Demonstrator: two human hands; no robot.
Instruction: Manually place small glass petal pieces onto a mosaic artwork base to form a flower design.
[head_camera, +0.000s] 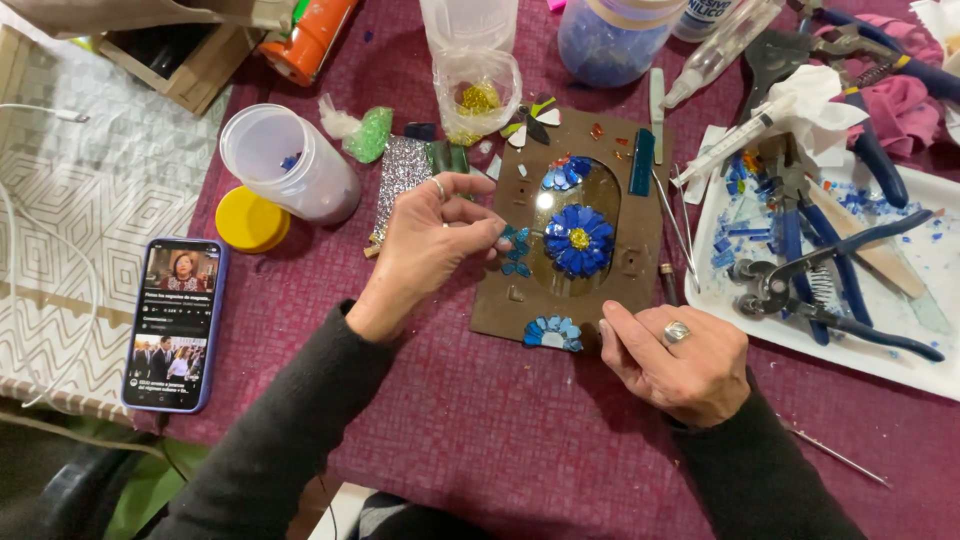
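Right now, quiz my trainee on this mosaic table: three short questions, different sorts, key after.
1. True or false: the left hand rests flat on the phone.
2. Which lies on the white tray? A) blue-handled pliers B) a yellow lid C) a clear jar
3. Fill in: the large blue flower has a ____ centre.

Key:
1. False; it pinches small blue pieces at the brown board, near the right hand.
2. A
3. Yellow

Left hand (430, 245) pinches blue glass pieces (516, 250) over brown board (500, 300); right hand (680, 360) rests beside it.
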